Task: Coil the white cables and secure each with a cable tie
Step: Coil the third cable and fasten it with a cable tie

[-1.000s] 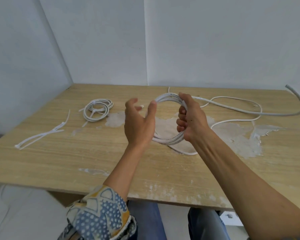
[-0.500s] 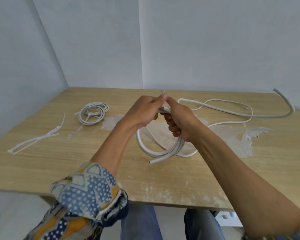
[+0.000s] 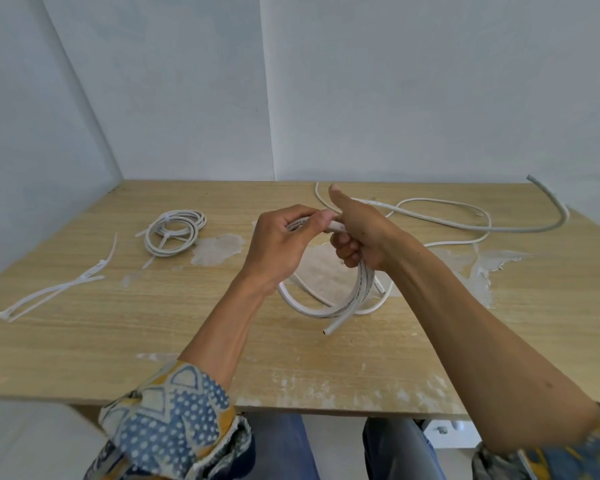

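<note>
held coil (image 3: 340, 308): white cable wound in several loops, held by both hands above the middle of the table; the lower arc hangs close over the tabletop.
cut end (image 3: 327, 330): one free end of the held coil, pointing out at its bottom edge toward the near side.
left hand (image 3: 279, 245): fingers curled over the top of the held coil, fingertips pinching the cable next to the right hand.
right hand (image 3: 362, 233): fingers wrapped round the right side of the held coil, gripping the bundled loops; thumb straight and pointing up.
loose cable (image 3: 444, 224): white lengths running from behind the right hand across the far right of the table, in open curves; one thick end rises off the surface at the far right. whether it is all one cable cannot be told.
tied coil (image 3: 174, 233): smaller white coil lying flat on the far left of the table, crossed by ties, well apart from the hands.
cable ties (image 3: 58, 294): a few long white strips lying together near the left edge.
table (image 3: 84, 344): light wood-grain top, with pale worn patches (image 3: 217, 249) between the tied coil and the hands and under the held coil.
sleeve (image 3: 174, 420): blue, white and yellow pattern, on the left forearm at the near edge.
</note>
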